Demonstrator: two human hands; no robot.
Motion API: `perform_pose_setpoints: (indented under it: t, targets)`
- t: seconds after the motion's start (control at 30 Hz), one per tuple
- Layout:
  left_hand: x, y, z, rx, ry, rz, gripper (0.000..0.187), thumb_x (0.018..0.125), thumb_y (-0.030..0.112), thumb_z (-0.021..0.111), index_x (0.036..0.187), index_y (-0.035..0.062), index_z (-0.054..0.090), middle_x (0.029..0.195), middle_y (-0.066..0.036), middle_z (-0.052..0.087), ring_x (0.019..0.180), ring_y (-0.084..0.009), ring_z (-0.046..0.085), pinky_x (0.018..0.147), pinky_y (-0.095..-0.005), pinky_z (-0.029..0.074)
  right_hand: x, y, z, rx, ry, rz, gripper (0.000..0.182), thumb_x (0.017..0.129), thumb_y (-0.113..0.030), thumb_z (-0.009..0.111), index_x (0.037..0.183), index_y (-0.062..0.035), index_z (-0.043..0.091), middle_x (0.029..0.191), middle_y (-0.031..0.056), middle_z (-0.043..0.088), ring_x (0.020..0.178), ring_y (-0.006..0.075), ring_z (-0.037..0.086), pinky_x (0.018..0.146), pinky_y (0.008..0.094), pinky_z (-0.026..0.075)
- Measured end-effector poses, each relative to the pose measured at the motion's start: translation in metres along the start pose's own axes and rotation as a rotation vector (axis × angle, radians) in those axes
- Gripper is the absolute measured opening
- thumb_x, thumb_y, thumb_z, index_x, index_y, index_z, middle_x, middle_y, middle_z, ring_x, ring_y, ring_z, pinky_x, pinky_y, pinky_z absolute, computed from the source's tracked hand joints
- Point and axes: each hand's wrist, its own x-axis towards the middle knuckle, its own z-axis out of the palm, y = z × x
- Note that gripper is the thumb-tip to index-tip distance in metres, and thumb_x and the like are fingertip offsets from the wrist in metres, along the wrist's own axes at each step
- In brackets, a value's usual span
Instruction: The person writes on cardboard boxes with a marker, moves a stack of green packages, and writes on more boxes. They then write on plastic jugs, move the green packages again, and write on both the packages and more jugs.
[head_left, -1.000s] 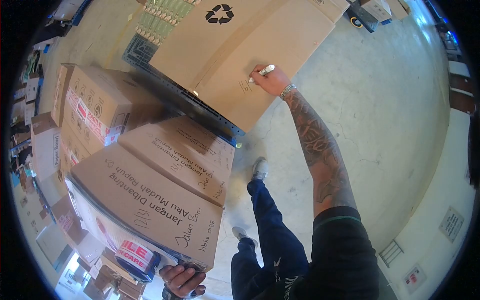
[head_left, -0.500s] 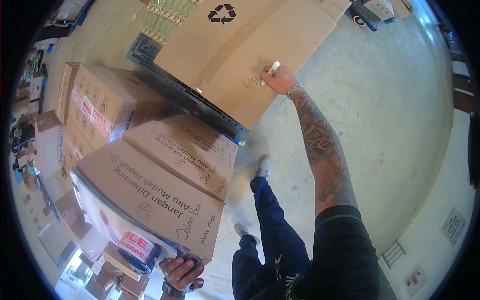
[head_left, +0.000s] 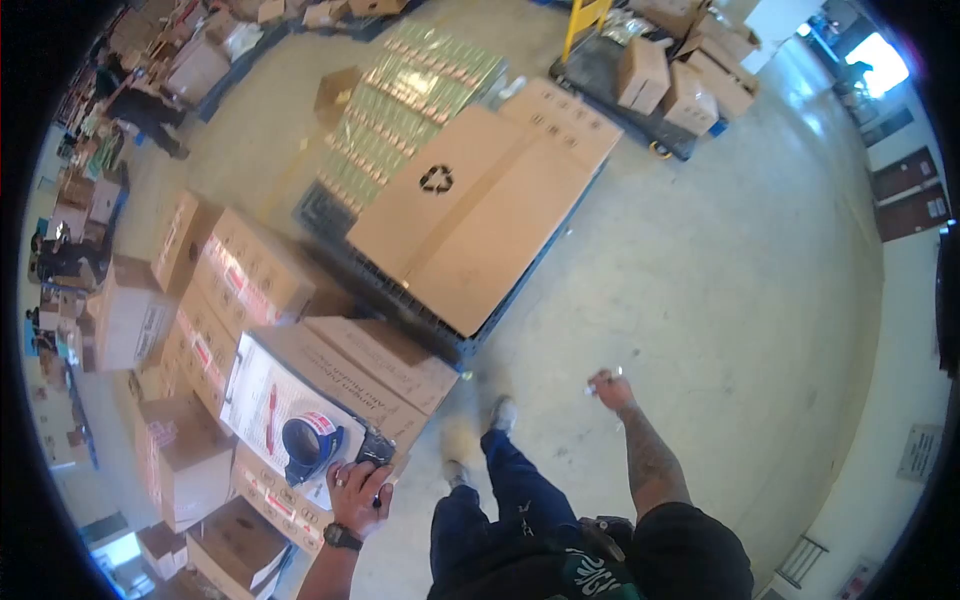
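My left hand (head_left: pixel 358 495) grips the lower edge of a clipboard (head_left: pixel 345 407) bearing printed sheets. On the sheets lie a red pen (head_left: pixel 271 420) and a blue tape dispenser (head_left: pixel 298 462) with a roll of printed tape. Beneath and beyond the clipboard are cardboard boxes (head_left: pixel 418 368) with printed and handwritten text. Over bare floor to the right, my right hand (head_left: pixel 612 390) is closed around a white marker (head_left: pixel 590 391), small and partly hidden. A large flat cardboard sheet or box top (head_left: pixel 500 215) with a recycling symbol covers the pallet ahead.
Green packs (head_left: pixel 410 110) under clear wrap stand beside the pallet (head_left: pixel 470 345). A dark cart (head_left: pixel 625 120) with a yellow handle carries boxes at the top right. Stacked cartons (head_left: pixel 250 275) with red-and-white tape stand left. A person (head_left: pixel 140 105) is at the far left.
My right hand has drawn back from the cardboard, where it was writing, towards me with the marker. The view has shifted, and the clipboard face now shows. My left hand stays at its edge.
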Motion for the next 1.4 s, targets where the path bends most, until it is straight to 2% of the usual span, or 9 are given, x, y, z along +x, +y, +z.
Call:
perform_pose_setpoints:
  t: [0.17, 0.37, 0.5, 0.67, 0.8, 0.9, 1.03, 1.2, 1.4]
  targets:
    - [-0.008, 0.050, -0.045, 0.097, -0.054, -0.094, 0.027, 0.090, 0.025, 0.065, 0.112, 0.0106, 0.066, 0.110, -0.007, 0.059, 0.105, -0.0278, 0.057, 0.102, -0.0505, 0.037, -0.080, 0.059, -0.107, 0.056, 0.212, 0.105, 0.028, 0.089, -0.029, 0.058, 0.089, -0.0045, 0.073, 0.080, 0.0111, 0.073, 0.073, 0.0207, 0.070, 0.069, 0.0352, 0.055]
    - [0.058, 0.090, -0.192, -1.212, -1.120, -0.322, 0.038, 0.104, 0.028, 0.051, 0.127, -0.0014, 0.058, 0.122, -0.013, 0.062, 0.116, -0.0217, 0.057, 0.103, -0.0297, 0.042, -0.135, 0.033, -0.218, 0.202, 0.489, 0.074, 0.028, 0.089, -0.022, 0.057, 0.094, 0.0015, 0.071, 0.084, 0.0133, 0.073, 0.074, 0.0198, 0.071, 0.069, 0.0328, 0.055]
    - [0.127, 0.083, -0.186, -0.959, -1.398, -0.153, 0.045, 0.106, 0.032, 0.046, 0.134, -0.0021, 0.055, 0.131, -0.011, 0.060, 0.121, -0.0191, 0.054, 0.107, -0.0313, 0.039, -0.117, 0.018, -0.249, 0.235, 0.512, 0.038, 0.029, 0.091, -0.023, 0.056, 0.098, 0.0006, 0.071, 0.084, 0.0116, 0.073, 0.075, 0.0191, 0.071, 0.065, 0.0311, 0.052]
    - [0.265, 0.119, -0.186, -0.875, -1.304, -0.157, 0.036, 0.105, 0.025, 0.049, 0.128, -0.0012, 0.059, 0.118, -0.009, 0.064, 0.110, -0.0170, 0.055, 0.097, -0.0308, 0.044, -0.055, -0.012, -0.282, 0.242, 0.498, 0.054, 0.029, 0.093, -0.025, 0.055, 0.100, -0.0019, 0.071, 0.086, 0.0101, 0.073, 0.079, 0.0179, 0.071, 0.066, 0.0308, 0.052]
    - [0.357, 0.094, -0.146, -1.090, -1.255, 0.238, 0.037, 0.103, 0.027, 0.052, 0.127, -0.0002, 0.059, 0.114, -0.007, 0.064, 0.105, -0.0138, 0.055, 0.094, -0.0288, 0.045, 0.001, -0.022, -0.325, 0.132, 0.472, 0.178, 0.029, 0.093, -0.026, 0.056, 0.099, -0.0020, 0.071, 0.087, 0.0107, 0.074, 0.078, 0.0171, 0.071, 0.073, 0.0315, 0.054]
    - [0.442, 0.109, -0.183, -0.916, -1.418, -0.046, 0.035, 0.104, 0.025, 0.050, 0.125, -0.0009, 0.060, 0.115, -0.007, 0.064, 0.104, -0.0116, 0.055, 0.091, -0.0284, 0.045, 0.030, -0.034, -0.364, 0.151, 0.522, 0.132, 0.029, 0.093, -0.026, 0.057, 0.098, -0.0016, 0.072, 0.085, 0.0105, 0.074, 0.076, 0.0159, 0.070, 0.070, 0.0314, 0.054]
    - [0.538, 0.154, -0.199, -1.052, -1.214, 0.080, 0.035, 0.106, 0.027, 0.048, 0.116, -0.0027, 0.062, 0.103, -0.005, 0.062, 0.097, -0.0124, 0.056, 0.089, -0.0277, 0.046, 0.082, -0.045, -0.410, 0.355, 0.559, 0.177, 0.028, 0.095, -0.027, 0.056, 0.103, -0.0048, 0.071, 0.082, 0.0071, 0.073, 0.070, 0.0134, 0.066, 0.062, 0.0290, 0.052]
    - [0.624, 0.173, -0.205, -1.080, -1.415, -0.094, 0.038, 0.106, 0.029, 0.046, 0.111, -0.0052, 0.063, 0.112, -0.009, 0.066, 0.103, -0.0171, 0.061, 0.097, -0.0314, 0.046, 0.191, -0.077, -0.475, 0.476, 0.510, 0.141, 0.028, 0.097, -0.029, 0.055, 0.104, -0.0060, 0.070, 0.084, 0.0064, 0.073, 0.073, 0.0121, 0.065, 0.061, 0.0272, 0.050]
    - [0.786, 0.214, -0.097, -1.268, -0.845, -0.368, 0.045, 0.106, 0.036, 0.044, 0.114, -0.0031, 0.066, 0.108, -0.013, 0.068, 0.101, -0.0180, 0.062, 0.096, -0.0351, 0.048, 0.419, -0.116, -0.546, 0.620, 0.257, 0.017, 0.028, 0.096, -0.031, 0.058, 0.106, -0.0073, 0.068, 0.087, 0.0051, 0.070, 0.077, 0.0124, 0.065, 0.064, 0.0270, 0.049]
